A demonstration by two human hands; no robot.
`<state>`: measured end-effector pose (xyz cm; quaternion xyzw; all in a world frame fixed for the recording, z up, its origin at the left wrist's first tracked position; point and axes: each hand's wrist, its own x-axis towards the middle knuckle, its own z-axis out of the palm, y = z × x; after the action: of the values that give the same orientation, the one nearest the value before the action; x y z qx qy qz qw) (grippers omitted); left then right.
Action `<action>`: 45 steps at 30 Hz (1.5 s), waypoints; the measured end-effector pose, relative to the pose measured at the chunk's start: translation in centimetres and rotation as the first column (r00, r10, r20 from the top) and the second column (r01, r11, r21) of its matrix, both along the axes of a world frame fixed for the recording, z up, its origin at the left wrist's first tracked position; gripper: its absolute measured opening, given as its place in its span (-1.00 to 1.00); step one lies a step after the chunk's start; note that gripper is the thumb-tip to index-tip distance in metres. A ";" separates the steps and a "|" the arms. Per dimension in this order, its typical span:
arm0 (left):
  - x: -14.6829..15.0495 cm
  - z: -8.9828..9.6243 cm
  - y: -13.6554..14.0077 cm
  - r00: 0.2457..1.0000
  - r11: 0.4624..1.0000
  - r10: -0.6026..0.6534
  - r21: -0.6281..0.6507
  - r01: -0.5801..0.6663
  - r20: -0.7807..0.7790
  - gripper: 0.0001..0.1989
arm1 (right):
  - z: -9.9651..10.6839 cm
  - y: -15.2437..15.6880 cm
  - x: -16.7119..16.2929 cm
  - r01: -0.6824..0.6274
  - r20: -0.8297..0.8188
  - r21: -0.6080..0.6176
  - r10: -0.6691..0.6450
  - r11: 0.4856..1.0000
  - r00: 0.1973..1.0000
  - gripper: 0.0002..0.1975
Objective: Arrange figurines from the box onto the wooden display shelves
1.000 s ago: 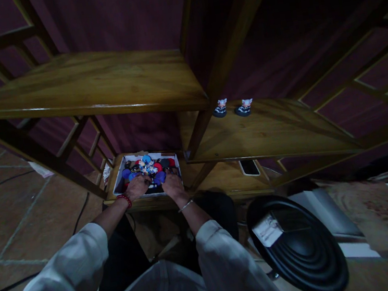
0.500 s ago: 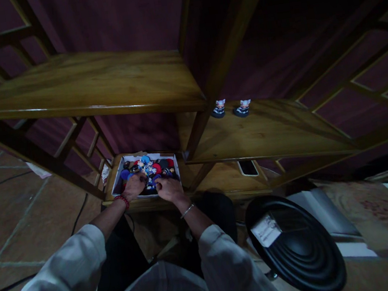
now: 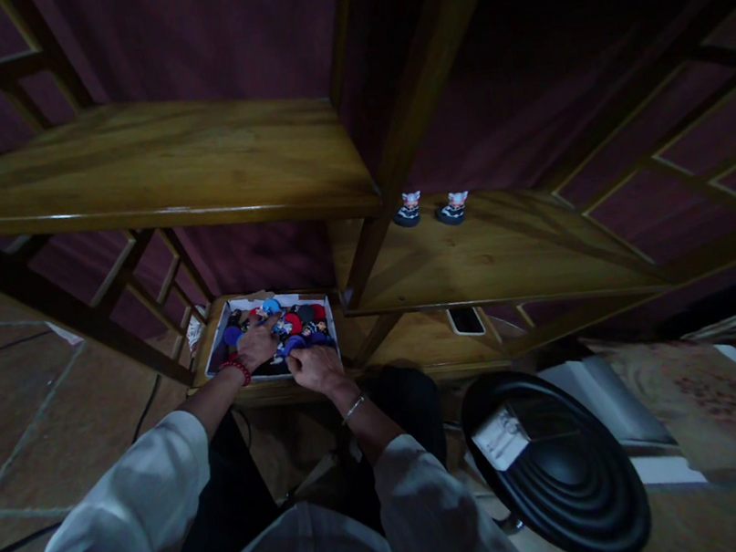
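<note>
A shallow white box (image 3: 213, 359) full of small figurines on round blue, red and dark bases stands on the low wooden shelf. Over the left part of the box, my left hand (image 3: 256, 344) reaches in with its fingers stretched out among the figurines. My right hand (image 3: 318, 368) is at the box's front edge, its fingers curled on a figurine with a blue base (image 3: 292, 344). The fingertips of that hand are partly hidden. Two similar figurines with white tops and dark bases, a left one (image 3: 408, 209) and a right one (image 3: 453, 208), stand upright on the higher shelf.
A wooden shelf board (image 3: 144, 166) overhangs the box, and an upright post (image 3: 373, 243) stands to its right. A phone (image 3: 466, 321) lies on the low shelf. At the lower right is a round black stool (image 3: 572, 485) with a small clear-and-white packet (image 3: 501, 440) on it.
My left hand has moved slightly right and further into the box, and its fingers have straightened. The right hand stays by the blue-based figurine. The view has shifted slightly.
</note>
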<state>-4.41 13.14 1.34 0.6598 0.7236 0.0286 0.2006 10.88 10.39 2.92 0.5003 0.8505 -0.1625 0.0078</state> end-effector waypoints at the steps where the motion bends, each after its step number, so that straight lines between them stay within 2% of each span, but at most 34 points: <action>1: 0.1 0.0 0.2 1.000 1.000 -0.004 -0.016 0.004 -0.005 -0.53 | 0.0 0.0 0.0 0.001 0.001 -0.004 -0.001 1.000 1.000 -0.65; 4: 0.3 0.1 0.3 1.000 1.000 0.030 0.001 -0.030 -0.005 -0.53 | 0.0 0.1 0.0 0.000 0.005 -0.005 0.000 1.000 1.000 -0.66; 8: -0.7 0.2 -0.1 1.000 0.999 -0.009 0.048 0.008 0.028 -0.56 | 0.2 0.1 0.0 0.005 0.008 0.019 -0.005 1.000 1.000 -0.68; 14: -2.5 -0.3 -0.7 0.981 0.978 -0.170 0.136 0.157 0.089 -0.69 | 0.2 -0.1 0.2 -0.025 -0.007 0.041 0.026 0.999 1.000 -0.65; 18: -3.1 -0.4 -1.1 0.963 0.953 -0.257 0.184 0.239 0.079 -0.69 | -0.2 -0.4 0.6 -0.078 -0.064 0.115 0.086 0.990 0.994 -0.60; 22: -3.2 0.2 -1.3 0.953 0.937 -0.304 0.185 0.296 0.013 -0.71 | -0.6 -0.9 0.8 -0.078 -0.080 0.199 0.095 0.977 0.992 -0.60; 27: -2.9 1.1 -1.2 0.965 0.957 -0.249 0.134 0.259 -0.086 -0.75 | -1.2 -1.3 0.8 -0.066 -0.090 0.260 0.092 0.963 0.992 -0.62; 37: -3.9 0.2 -1.5 0.981 0.965 -0.188 0.178 0.192 -0.039 -0.76 | -2.1 -1.5 0.8 -0.065 -0.138 0.328 0.116 0.942 0.984 -0.63; 42: -3.4 0.6 -0.5 0.999 0.990 -0.022 0.136 0.027 -0.034 -0.72 | -2.8 -1.7 0.6 -0.059 -0.136 0.380 0.119 0.923 0.983 -0.65; 45: -2.8 0.9 0.3 0.999 0.986 -0.016 0.165 0.023 -0.044 -0.66 | -3.1 -1.8 0.5 -0.058 -0.127 0.397 0.117 0.916 0.985 -0.64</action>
<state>-7.17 13.42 2.27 0.6815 0.7165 0.0724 0.1302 11.38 8.57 -0.14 0.4396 0.8855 -0.0254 -0.1480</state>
